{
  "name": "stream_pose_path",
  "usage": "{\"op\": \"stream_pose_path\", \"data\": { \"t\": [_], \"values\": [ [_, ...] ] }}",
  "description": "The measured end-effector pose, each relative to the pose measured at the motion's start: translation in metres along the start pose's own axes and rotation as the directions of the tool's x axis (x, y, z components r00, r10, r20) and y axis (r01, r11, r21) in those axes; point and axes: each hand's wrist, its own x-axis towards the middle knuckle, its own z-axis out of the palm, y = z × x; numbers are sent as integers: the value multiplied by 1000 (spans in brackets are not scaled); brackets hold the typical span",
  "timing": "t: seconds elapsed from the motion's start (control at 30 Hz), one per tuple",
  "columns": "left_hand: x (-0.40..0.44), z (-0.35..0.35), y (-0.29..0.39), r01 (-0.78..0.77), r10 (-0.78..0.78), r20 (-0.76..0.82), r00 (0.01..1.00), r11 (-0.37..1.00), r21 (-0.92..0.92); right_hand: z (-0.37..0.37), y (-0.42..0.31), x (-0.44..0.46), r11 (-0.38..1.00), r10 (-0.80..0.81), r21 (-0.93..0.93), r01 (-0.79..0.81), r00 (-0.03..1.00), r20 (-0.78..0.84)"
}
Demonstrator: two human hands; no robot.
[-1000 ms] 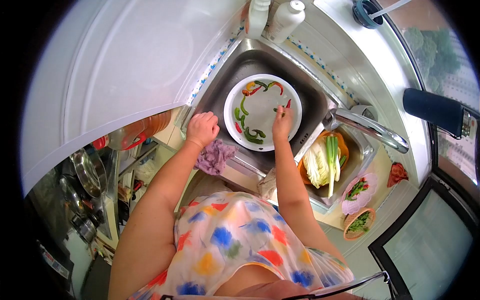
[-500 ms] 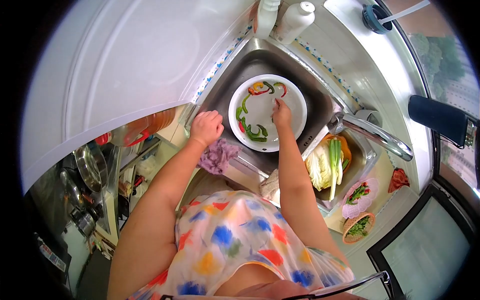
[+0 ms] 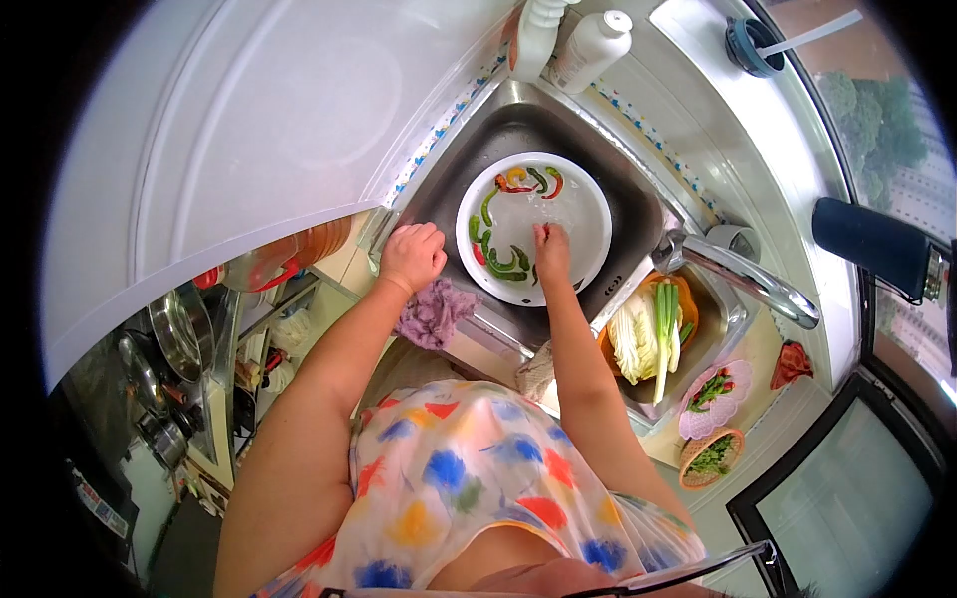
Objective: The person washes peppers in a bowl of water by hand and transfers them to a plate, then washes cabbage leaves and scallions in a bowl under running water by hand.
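A white round basin (image 3: 598, 204) with water in it stands in the steel sink (image 3: 513, 125). Green, red and yellow chili peppers (image 3: 505, 269) lie in a curve along its left and upper side, among them a red pepper (image 3: 554, 183) near the top. My right hand (image 3: 551, 251) is over the right half of the basin, fingers drawn together; whatever is between them is hidden. A dark green piece shows beside it. My left hand (image 3: 413, 256) rests closed on the sink's left edge, beside a crumpled purple cloth (image 3: 437, 313).
Right of the sink, a smaller basin holds an orange bowl (image 3: 690, 299) with napa cabbage (image 3: 634, 334) and scallions (image 3: 666, 339). The faucet (image 3: 743, 277) reaches over it. A pink dish (image 3: 718, 399) and a wicker basket (image 3: 712, 458) sit lower right. White bottles (image 3: 590, 52) stand behind.
My right hand has moved down and slightly left inside the basin, away from the red pepper at the top, which lies slightly shifted. My left hand stays in place.
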Motion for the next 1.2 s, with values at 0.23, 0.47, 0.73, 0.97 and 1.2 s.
{"op": "stream_pose_path", "data": {
  "t": [0.23, 0.47, 0.73, 0.97, 1.2],
  "values": [
    [0, 1, 1, 0, -1, -29, 1000, 1000, -20, -24, -13, 31, 974, 125, 210, -86, 976, -180],
    [1, 0, 1, -6, 5, -40, 999, 1000, -19, 2, -46, 77, 995, -31, -89, 39, 996, 87],
    [-1, 0, -1, 1, -1, -22, 1000, 1000, -11, 28, -27, 62, 980, 164, -150, -129, 953, 255],
    [-1, -1, 0, 0, 0, -19, 1000, 1000, -9, 19, -4, 29, 989, 143, -76, -128, 959, 246],
    [0, -2, 2, 3, -4, -30, 1000, 1000, -20, 7, -10, 19, 989, 139, -4, -146, 932, 336]
  ]
}}
